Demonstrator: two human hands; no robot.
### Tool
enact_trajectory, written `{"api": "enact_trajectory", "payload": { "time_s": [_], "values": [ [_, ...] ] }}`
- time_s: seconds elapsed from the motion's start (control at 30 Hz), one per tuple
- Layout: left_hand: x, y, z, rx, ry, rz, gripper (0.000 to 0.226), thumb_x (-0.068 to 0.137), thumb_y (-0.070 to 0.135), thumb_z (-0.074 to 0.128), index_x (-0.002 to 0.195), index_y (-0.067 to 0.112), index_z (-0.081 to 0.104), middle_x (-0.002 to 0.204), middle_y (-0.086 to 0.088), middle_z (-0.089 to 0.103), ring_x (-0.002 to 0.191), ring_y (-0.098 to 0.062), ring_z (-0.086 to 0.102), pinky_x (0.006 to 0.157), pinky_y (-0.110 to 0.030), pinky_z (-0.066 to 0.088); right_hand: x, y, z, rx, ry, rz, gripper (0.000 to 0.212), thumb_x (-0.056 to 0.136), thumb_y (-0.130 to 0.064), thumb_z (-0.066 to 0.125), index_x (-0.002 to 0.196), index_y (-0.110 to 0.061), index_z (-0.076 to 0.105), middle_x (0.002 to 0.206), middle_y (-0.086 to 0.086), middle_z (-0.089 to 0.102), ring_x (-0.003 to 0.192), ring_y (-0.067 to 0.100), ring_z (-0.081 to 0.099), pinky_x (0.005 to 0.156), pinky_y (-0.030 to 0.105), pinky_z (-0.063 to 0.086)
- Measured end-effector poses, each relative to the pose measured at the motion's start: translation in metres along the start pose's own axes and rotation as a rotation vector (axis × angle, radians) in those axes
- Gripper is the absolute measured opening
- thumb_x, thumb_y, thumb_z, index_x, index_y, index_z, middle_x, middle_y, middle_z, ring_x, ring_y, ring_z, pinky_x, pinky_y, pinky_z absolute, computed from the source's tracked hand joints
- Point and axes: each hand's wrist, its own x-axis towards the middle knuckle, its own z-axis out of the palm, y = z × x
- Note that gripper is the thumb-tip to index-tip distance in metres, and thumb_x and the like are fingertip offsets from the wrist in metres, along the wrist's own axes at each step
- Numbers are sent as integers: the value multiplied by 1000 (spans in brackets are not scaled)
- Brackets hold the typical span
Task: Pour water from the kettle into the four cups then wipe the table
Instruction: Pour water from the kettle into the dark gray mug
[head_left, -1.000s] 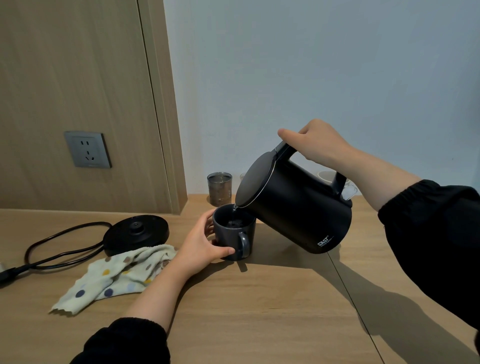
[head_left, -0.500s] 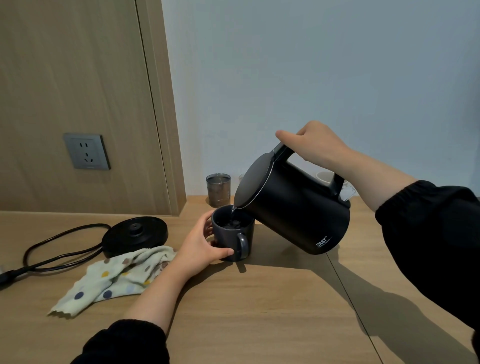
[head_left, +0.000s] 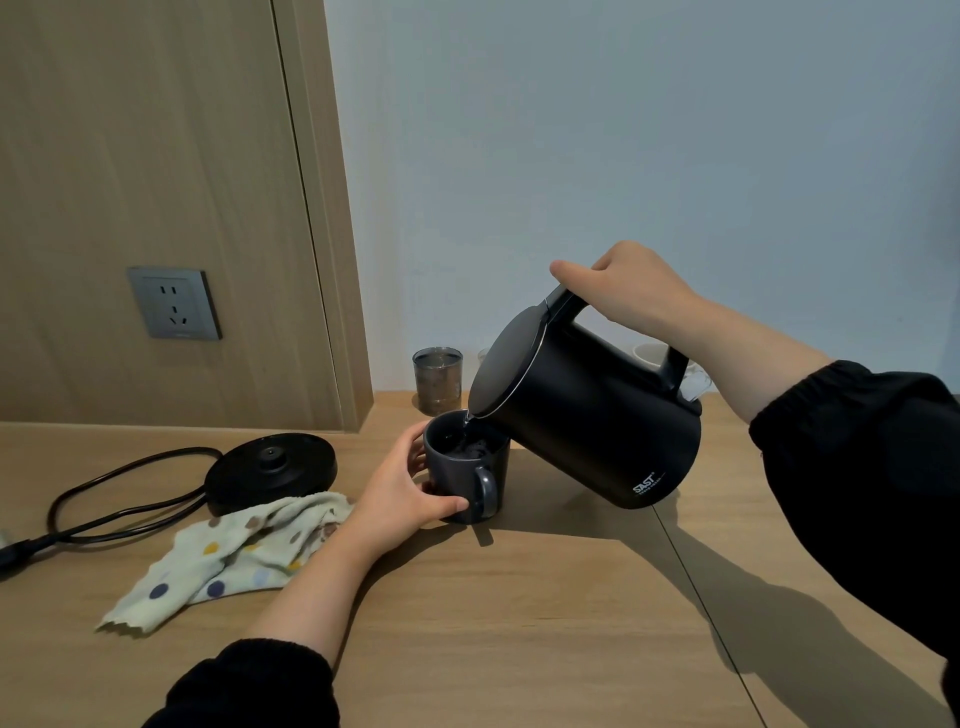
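The pale wooden tabletop bears a dark grey ceramic mug, a round black kettle base and a dotted cream cloth.

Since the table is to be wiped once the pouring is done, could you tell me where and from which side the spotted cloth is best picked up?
Probably the raised, bunched folds at the middle of the spotted cloth, pinched from above, coming in from the near side: the folds stand up off the table, while the kettle base and its cord crowd the far edge.
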Motion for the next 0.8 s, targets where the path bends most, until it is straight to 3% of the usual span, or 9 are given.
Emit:
{"api": "enact_trajectory", "payload": {
  "time_s": [0.4, 0.8],
  "values": [
    [0, -1, -1, 4, -9, 13, 91, 65, 14, 85, 138, 32, 34, 137, 9, 47, 129, -13, 41, 104, -28, 36, 1, -2, -1, -17, -4, 5, 55, 87, -51, 54, 60, -22, 16, 45, -10, 10, 49, 19, 14, 56, 35, 14],
    [1, -1, 0, -2, -7, 16, 91, 64, 13, 85, 137, 32, 34, 134, 11, 48, 128, -12, 43, 104, -28, 37, 1, -4, -1, -22, -8, -6, 56, 88, -51, 54, 60, -22, 16, 45, -10, 9, 48, 18, 13, 56, 35, 13]
  ]
}}
